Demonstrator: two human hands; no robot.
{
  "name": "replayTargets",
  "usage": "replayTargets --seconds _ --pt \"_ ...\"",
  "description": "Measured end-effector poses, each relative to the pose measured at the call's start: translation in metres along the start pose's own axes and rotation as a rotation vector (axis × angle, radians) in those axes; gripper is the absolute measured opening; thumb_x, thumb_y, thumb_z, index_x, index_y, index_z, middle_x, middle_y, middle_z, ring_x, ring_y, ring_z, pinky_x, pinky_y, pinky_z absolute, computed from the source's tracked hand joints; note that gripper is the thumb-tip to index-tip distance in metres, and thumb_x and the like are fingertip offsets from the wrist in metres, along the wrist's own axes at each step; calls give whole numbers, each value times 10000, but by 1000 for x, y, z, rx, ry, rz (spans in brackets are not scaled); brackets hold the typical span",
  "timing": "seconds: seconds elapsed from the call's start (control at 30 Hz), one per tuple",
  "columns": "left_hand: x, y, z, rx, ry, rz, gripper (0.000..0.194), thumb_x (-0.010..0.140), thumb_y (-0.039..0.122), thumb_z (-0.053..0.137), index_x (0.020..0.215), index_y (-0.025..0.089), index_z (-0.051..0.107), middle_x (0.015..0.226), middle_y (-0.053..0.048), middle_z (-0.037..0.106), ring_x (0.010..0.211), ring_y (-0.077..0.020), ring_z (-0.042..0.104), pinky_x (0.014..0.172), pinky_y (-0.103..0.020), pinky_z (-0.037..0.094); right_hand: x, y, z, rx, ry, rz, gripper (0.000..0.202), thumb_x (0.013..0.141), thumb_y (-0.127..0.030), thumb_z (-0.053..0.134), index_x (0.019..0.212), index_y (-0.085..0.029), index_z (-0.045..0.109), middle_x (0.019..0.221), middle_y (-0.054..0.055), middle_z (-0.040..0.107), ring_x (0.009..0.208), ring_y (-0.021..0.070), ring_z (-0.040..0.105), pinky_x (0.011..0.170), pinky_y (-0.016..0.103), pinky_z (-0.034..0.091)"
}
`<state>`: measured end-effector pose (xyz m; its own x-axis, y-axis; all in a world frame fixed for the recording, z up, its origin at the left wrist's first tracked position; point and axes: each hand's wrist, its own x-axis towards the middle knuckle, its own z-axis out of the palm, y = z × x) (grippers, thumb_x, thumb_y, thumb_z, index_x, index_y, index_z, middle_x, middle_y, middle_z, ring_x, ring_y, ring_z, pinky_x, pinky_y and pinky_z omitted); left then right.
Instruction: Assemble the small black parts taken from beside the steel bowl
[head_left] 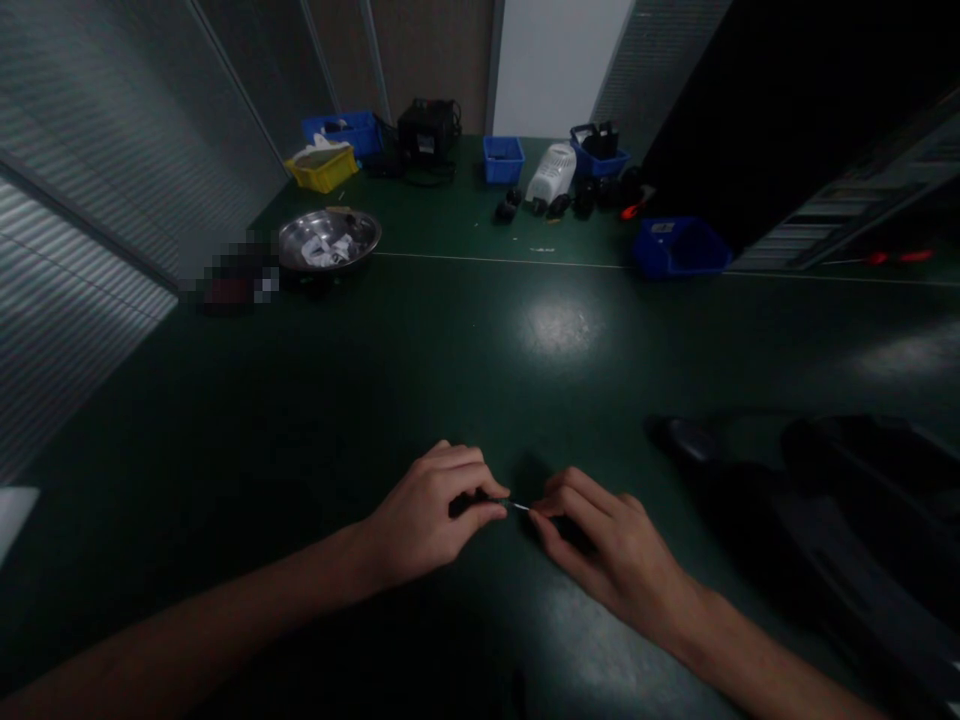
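Over the near middle of the dark green tabletop [420,370], my left hand [442,500] pinches one end of a small thin piece [519,506] between thumb and fingertips. My right hand [600,540] has its thumb and forefinger closed on the other end. Between the fingertips only a short bright, metal-like stretch shows, darker towards the left. Its kind is too small to make out. Both hands are closed, with the fingertips a short gap apart.
A metal bowl [367,232] with white scraps stands back left, near a yellow bin [322,178]. Farther back are a black box-shaped device [427,130], a small blue bin [503,172] and a white vented housing [553,175]. A blue bin [679,250] sits back right; a black bag-like object [825,540] lies right.
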<state>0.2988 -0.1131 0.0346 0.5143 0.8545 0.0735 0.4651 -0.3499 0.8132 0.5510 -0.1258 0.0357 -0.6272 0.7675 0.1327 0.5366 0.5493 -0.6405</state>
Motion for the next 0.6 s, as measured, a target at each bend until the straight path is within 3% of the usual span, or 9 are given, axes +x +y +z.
replayTargets --seconds 0.2,0.6 --pt "1 2 -1 8 -17 62 98 941 241 735 1032 210 754 935 -10 736 888 -159 655 841 -334 372 2 -6 4 -111 -22 -6 206 1082 -283 453 1042 -209 641 992 61 670 806 143 671 581 249 438" --pt "-1 -1 -1 -65 38 115 134 931 238 742 1045 259 810 1037 -17 788 929 -175 713 875 -347 448 5 -8 3 -24 -21 -3 182 1080 -269 453 1040 -205 619 982 56 643 804 146 655 614 253 453"
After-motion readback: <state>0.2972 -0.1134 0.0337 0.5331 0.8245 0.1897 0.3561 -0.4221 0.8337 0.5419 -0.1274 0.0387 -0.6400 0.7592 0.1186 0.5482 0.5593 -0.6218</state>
